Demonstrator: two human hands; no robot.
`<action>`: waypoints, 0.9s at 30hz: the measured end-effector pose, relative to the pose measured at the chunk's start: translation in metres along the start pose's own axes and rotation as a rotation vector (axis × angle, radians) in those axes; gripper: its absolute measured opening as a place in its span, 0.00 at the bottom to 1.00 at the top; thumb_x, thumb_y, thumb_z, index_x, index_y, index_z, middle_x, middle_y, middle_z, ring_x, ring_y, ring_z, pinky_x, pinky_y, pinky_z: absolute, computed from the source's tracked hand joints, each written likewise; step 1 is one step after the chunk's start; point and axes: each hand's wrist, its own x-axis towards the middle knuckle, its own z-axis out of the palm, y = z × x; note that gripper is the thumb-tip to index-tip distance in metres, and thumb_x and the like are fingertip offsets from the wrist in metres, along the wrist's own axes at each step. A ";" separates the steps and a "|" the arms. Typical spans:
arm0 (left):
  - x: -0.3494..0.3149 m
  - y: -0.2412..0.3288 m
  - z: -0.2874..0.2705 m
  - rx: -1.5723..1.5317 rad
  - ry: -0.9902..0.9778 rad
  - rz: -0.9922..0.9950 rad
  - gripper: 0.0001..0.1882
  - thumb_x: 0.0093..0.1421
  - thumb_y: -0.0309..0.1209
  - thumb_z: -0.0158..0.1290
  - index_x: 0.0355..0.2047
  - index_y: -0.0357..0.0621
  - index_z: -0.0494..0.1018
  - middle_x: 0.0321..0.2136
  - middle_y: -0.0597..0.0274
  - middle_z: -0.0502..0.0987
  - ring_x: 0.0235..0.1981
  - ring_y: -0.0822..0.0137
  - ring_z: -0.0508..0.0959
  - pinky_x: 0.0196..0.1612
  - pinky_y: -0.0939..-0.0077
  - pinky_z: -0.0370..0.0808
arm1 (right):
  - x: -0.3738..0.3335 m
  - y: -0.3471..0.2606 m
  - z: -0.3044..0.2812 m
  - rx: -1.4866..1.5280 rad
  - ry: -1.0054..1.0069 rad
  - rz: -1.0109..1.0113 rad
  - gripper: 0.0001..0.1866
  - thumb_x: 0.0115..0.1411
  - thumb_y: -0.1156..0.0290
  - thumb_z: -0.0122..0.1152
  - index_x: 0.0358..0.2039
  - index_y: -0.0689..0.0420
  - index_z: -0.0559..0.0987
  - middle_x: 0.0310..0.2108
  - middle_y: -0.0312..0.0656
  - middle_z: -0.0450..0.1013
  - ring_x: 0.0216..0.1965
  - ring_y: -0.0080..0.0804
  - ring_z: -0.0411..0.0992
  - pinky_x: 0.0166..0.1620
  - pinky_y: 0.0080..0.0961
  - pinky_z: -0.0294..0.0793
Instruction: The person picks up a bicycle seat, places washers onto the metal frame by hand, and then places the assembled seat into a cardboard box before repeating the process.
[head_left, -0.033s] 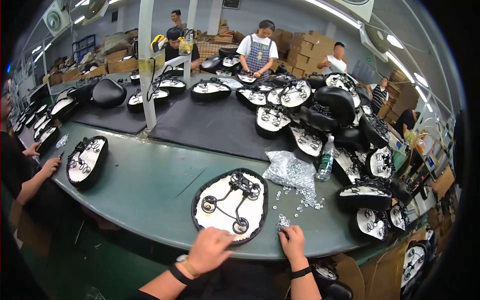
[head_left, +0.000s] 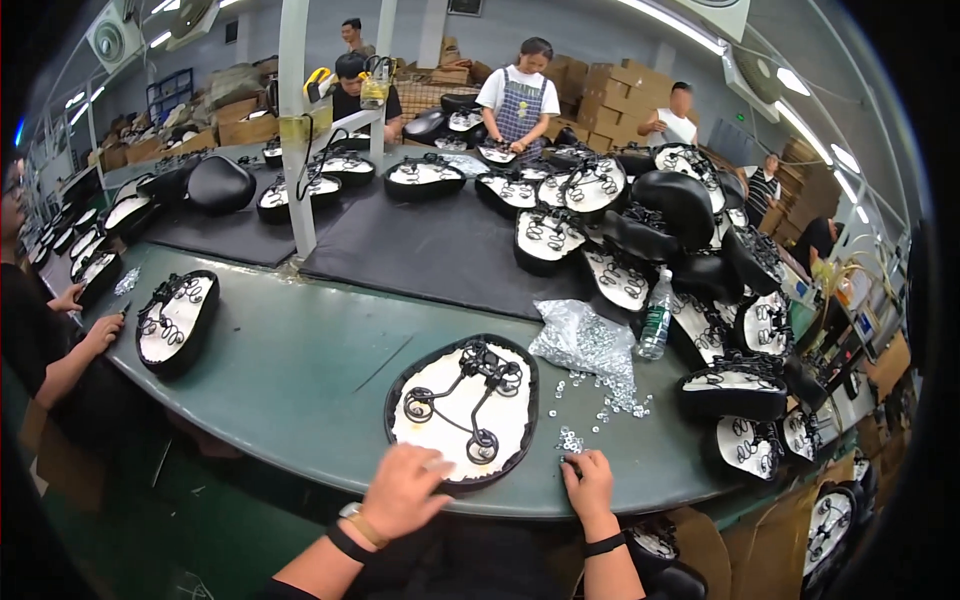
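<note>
Saddle base before me: matt, its material unclear to me
Saddle cover: leather-like, gathered and wrinkled at the rim
Spring frame: dark-finished metal, smooth, softly glossy
Nuts by my fingers: bare metal, shiny
Nut bag: clear plastic film, crinkled, glossy
Bottle: transparent plastic, glossy
My worktable: smooth, semi-gloss
Mat: matt sheet
Cartons: matt cardboard

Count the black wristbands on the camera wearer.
2: left band, worn just behind the left hand; right band, worn just behind the right hand. None seems hidden.
</note>
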 end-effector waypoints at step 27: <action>0.019 0.023 0.037 -0.087 0.157 -0.077 0.17 0.53 0.34 0.66 0.43 0.46 0.79 0.48 0.59 0.74 0.52 0.53 0.73 0.58 0.52 0.68 | 0.007 -0.007 -0.010 0.434 0.200 0.321 0.03 0.56 0.81 0.68 0.32 0.61 0.83 0.34 0.39 0.73 0.30 0.26 0.74 0.33 0.22 0.74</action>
